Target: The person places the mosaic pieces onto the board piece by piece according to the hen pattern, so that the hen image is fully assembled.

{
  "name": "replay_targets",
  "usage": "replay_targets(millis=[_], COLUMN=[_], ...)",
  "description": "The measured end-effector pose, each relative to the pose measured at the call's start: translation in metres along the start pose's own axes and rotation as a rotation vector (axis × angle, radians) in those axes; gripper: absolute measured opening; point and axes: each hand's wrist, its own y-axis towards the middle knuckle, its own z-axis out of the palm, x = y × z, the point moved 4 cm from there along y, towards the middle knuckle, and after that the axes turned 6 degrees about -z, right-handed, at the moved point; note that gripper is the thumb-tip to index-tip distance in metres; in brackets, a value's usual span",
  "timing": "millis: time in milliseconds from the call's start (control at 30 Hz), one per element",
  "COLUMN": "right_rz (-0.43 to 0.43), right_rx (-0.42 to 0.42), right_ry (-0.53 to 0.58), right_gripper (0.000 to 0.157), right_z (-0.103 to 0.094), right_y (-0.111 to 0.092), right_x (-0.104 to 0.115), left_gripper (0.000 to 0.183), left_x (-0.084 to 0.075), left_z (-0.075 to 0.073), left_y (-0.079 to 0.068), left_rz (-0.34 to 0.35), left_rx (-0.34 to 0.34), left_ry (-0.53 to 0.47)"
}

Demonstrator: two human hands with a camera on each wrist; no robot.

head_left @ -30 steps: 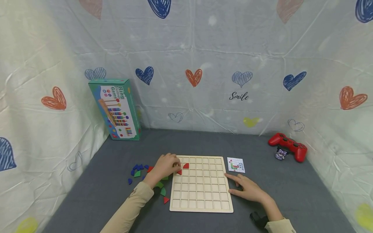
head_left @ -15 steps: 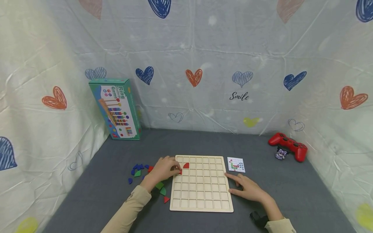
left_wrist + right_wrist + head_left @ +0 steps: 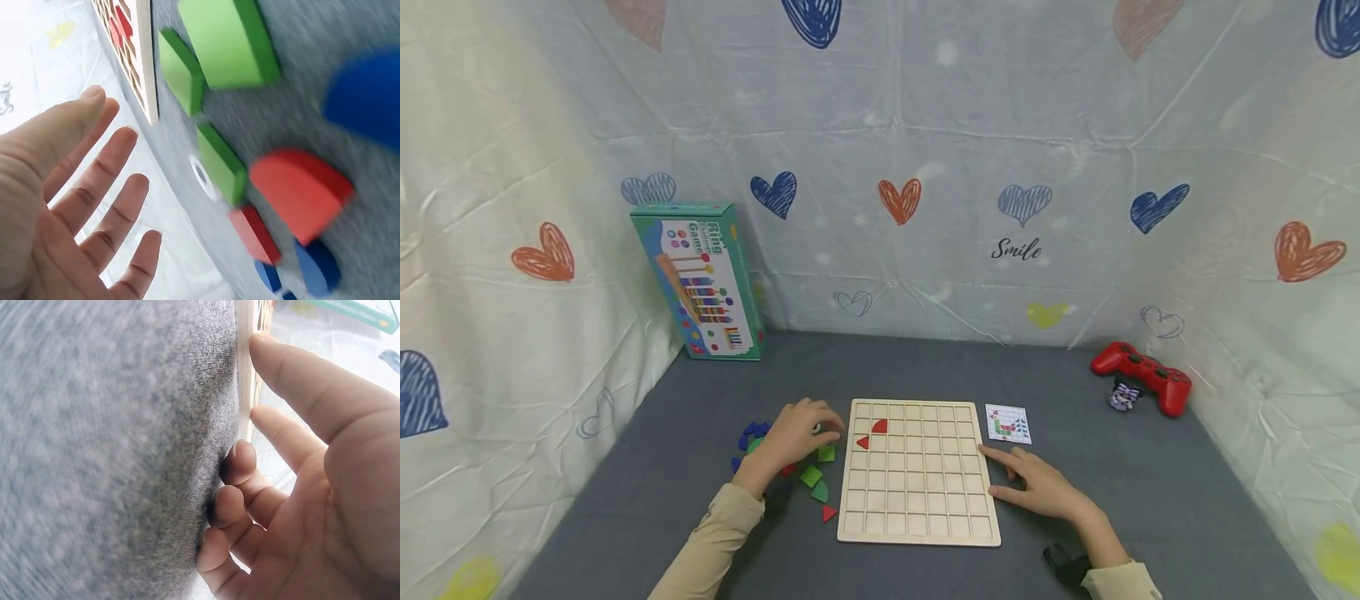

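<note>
In the head view my left hand [image 3: 797, 431] hovers over loose pieces left of the wooden grid board [image 3: 916, 481]. The left wrist view shows its fingers loosely spread and holding nothing. A red quarter-circle piece [image 3: 880, 426] and a red triangle [image 3: 863, 442] lie in separate cells at the board's upper left. Beside the board are green squares [image 3: 811, 476], a darker green quarter-circle [image 3: 820, 492] and another red triangle [image 3: 829, 512]. Blue pieces [image 3: 749, 430] are partly hidden by the left hand. My right hand [image 3: 1041, 483] touches the board's right edge with thumb and forefinger; its other fingers bend against the cloth.
A small printed pattern card [image 3: 1008, 425] lies right of the board. Farther back are a red game controller [image 3: 1141, 377] and a small figure charm [image 3: 1123, 397]. A green game box [image 3: 700, 283] stands at the back left. A black object [image 3: 1066, 567] sits near the right wrist.
My left hand has let go of the red triangle, which now lies in a cell, and has moved left off the board. The right hand has stayed in place.
</note>
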Motion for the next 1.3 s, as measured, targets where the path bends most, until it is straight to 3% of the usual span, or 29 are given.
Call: replay_targets(millis=[300,700,1300], right_rz=[-0.023,-0.013,-0.021], right_rx=[-0.01,-0.011,-0.018], right_ry=[0.0,-0.01,-0.006], right_gripper=[0.06,0.06,0.059], right_z=[-0.001,-0.002,0.0], right_y=[0.0,-0.001,-0.001], right_x=[0.0,0.001,0.0], left_gripper=[0.016,0.017,0.025], left_x=[0.026,0.041,0.046], left_z=[-0.002,-0.006,-0.001], left_y=[-0.001,0.006,0.015], left_rz=[-0.06,-0.113,-0.054], left_rx=[0.0,-0.008,0.104], left_ry=[0.036,0.11,0.129])
